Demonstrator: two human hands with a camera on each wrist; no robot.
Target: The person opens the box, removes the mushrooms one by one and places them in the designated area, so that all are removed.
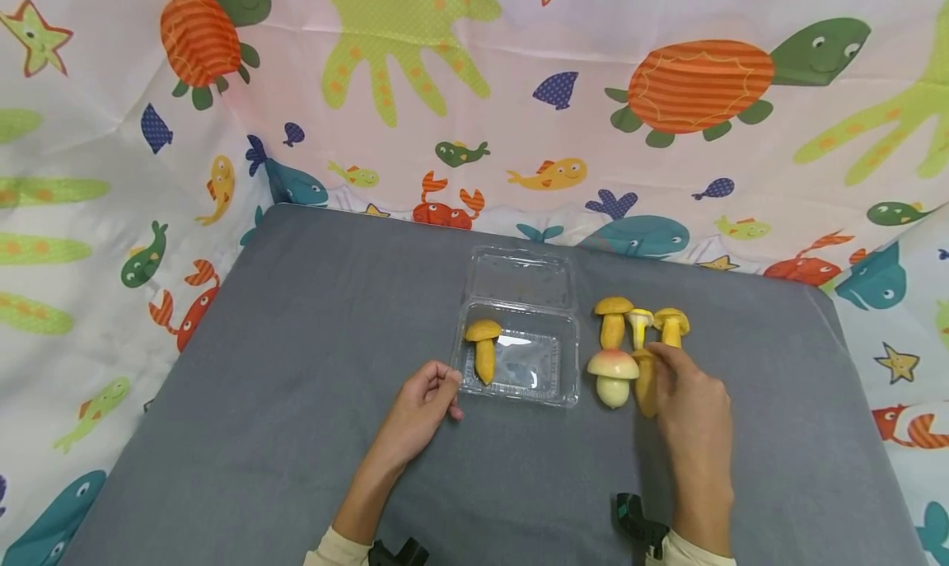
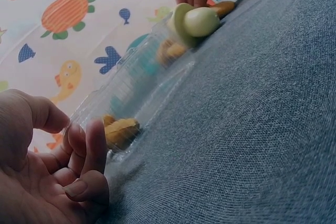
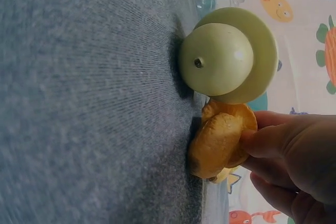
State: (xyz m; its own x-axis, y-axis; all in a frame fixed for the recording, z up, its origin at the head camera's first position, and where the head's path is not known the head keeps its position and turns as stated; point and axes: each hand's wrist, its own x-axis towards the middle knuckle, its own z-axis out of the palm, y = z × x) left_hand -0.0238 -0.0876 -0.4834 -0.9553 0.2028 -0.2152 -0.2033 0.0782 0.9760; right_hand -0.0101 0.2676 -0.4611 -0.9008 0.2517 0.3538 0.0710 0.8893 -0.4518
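Note:
My right hand (image 1: 695, 413) pinches a toy mushroom (image 3: 215, 145), yellow-brown, by its cap between thumb and fingers; the stem rests at the cloth. Beside it sits a bigger mushroom (image 1: 613, 389) with a pale green stem and a reddish cap. Behind these lie a brown mushroom (image 1: 612, 323), a thinner yellow one (image 1: 639, 327) and another brown one (image 1: 672, 327). A clear plastic box (image 1: 519, 396) stands with its lid folded back, one brown mushroom (image 1: 484, 353) lying inside at the left. At its near left corner, my left hand (image 1: 418, 409) pinches the rim.
Grey cloth (image 1: 296, 368) covers the table. A printed curtain (image 1: 415, 137) with sea animals hangs along the back and both sides. The open lid (image 1: 522, 276) lies behind the box, toward the table's far edge.

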